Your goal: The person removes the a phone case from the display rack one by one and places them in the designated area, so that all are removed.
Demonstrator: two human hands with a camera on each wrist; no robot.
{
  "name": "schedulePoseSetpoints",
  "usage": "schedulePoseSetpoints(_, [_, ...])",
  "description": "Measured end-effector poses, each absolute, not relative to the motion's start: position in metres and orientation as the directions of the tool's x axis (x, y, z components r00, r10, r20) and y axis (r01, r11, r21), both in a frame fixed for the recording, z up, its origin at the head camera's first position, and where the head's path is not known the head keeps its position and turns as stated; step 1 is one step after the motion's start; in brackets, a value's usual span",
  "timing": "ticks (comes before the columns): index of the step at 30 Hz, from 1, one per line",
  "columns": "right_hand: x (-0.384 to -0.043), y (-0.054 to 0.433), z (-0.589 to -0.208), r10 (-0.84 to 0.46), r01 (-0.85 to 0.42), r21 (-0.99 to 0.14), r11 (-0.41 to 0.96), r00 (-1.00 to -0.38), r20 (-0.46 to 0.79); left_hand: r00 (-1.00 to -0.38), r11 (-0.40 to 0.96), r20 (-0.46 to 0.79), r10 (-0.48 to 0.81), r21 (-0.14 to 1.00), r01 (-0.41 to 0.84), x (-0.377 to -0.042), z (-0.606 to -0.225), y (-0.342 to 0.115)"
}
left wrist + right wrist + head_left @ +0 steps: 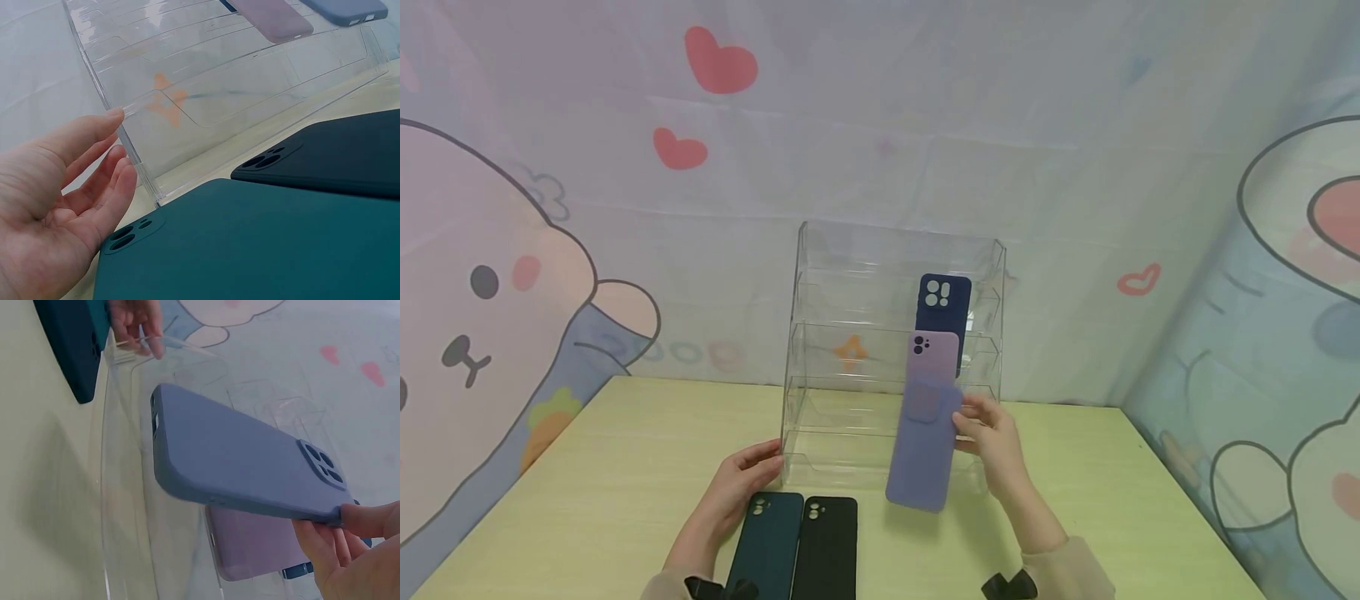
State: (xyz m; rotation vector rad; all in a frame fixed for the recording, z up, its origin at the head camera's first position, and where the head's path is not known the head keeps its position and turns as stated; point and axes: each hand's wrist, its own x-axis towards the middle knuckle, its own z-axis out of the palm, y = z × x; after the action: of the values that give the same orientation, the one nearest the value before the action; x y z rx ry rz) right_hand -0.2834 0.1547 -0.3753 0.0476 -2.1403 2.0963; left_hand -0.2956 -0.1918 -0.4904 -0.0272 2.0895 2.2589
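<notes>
At left, we see the left hand (737, 483) touching the clear rack (857, 417), fingers loosely bent; whether it grips, we cannot tell. Beside it on the table (1060, 467) lie a green case (771, 542) and a black case (827, 546), both cut off below in our head view. The blue case (920, 458), held before the rack, hides the pink case's (934, 357) lower end; that covers part of the navy case (942, 317). Rightmost, the right hand (996, 446) pinches the blue case's edge, some fingertips hidden.
</notes>
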Motion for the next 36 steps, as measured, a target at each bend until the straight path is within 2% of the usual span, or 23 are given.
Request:
schedulePoseSetpoints(14, [-0.275,0.153,-0.406,-0.076,0.01,-0.999,0.049,-0.997,-0.014,-0.998,-0.083,-0.061,0.032,0.995,-0.064,-0.295,-0.491,-0.192])
schedulePoseSetpoints(36, [-0.259,0.144,-0.454,-0.301,0.113,-0.99,0.081,-0.944,-0.133,-0.997,-0.091,-0.064,0.034,0.994,-0.066,-0.296,-0.492,-0.191])
